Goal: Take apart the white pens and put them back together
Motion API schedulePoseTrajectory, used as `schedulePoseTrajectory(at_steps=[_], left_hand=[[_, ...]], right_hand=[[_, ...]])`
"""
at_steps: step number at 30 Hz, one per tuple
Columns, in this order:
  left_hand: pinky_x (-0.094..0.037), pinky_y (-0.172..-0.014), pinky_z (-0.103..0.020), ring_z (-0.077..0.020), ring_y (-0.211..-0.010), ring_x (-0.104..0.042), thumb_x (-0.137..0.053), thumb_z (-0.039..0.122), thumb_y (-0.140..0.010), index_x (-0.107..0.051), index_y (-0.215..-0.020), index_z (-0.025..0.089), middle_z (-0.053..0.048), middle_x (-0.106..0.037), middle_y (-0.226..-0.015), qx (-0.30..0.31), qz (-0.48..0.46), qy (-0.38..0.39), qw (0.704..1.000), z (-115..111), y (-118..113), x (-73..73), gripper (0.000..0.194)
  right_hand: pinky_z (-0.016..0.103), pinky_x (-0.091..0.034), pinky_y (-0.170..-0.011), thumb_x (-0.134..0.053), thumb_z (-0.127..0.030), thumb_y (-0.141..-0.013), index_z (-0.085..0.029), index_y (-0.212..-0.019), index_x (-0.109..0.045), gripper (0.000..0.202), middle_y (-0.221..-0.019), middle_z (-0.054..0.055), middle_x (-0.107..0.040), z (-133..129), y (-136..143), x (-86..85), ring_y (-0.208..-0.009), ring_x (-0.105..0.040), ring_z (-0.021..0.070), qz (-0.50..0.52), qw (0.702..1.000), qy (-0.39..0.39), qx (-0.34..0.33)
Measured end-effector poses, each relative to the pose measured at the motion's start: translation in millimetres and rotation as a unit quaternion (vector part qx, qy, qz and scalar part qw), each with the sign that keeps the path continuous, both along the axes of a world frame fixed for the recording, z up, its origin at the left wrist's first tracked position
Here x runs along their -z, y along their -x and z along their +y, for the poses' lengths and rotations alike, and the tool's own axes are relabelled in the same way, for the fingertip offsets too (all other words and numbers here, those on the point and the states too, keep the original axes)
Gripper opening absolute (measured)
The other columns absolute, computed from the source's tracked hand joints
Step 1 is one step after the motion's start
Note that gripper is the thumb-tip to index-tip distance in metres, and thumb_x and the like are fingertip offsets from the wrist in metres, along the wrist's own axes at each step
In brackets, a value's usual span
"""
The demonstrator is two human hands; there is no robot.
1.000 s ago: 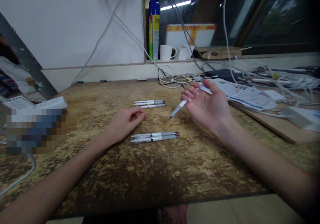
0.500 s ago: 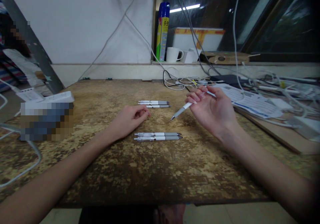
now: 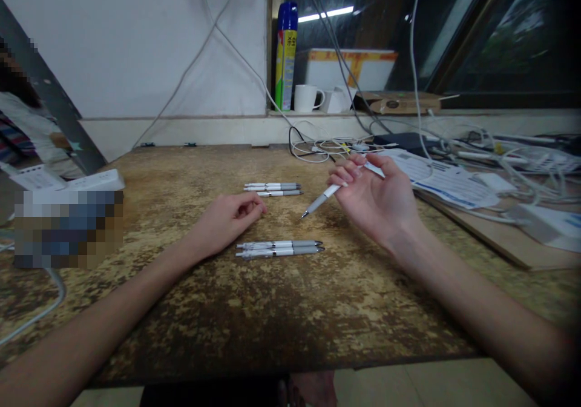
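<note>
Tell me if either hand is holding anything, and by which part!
The right hand holds a slim white-and-grey pen by its white barrel, leaving the grey end free. Nothing shows in the left hand.

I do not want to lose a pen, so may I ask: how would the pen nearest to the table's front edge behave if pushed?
The nearest pen may roll, as its barrel looks round, though the pen just behind it could stop it that way. It is probably light, being slim, and likely stiff, since it lies straight.
</note>
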State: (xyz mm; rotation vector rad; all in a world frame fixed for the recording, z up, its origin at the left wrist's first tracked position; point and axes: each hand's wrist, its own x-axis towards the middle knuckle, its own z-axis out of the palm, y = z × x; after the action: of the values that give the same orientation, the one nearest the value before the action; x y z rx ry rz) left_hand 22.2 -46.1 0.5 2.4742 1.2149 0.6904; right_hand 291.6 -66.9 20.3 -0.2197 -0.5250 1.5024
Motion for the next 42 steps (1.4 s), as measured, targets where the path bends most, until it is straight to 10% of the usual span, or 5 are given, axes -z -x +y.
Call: schedulePoseTrajectory(at_steps=[42], left_hand=[[-0.032, -0.059, -0.026, -0.0147, -0.059, -0.052, -0.051, 0.042, -0.103, -0.075, -0.100, 0.019, 0.002, -0.060, -0.064, 0.012, 0.025, 0.002, 1.000, -3.4, -2.3, -2.8, 0.032]], right_hand=[[0.028, -0.043, -0.056, -0.049, -0.026, -0.098, -0.025, -0.076, -0.036, 0.026, -0.065, -0.004, -0.035, -2.1, 1.9, -5.7, -0.057, -0.040, 0.0142, -0.082, 0.996, -0.023, 0.034]])
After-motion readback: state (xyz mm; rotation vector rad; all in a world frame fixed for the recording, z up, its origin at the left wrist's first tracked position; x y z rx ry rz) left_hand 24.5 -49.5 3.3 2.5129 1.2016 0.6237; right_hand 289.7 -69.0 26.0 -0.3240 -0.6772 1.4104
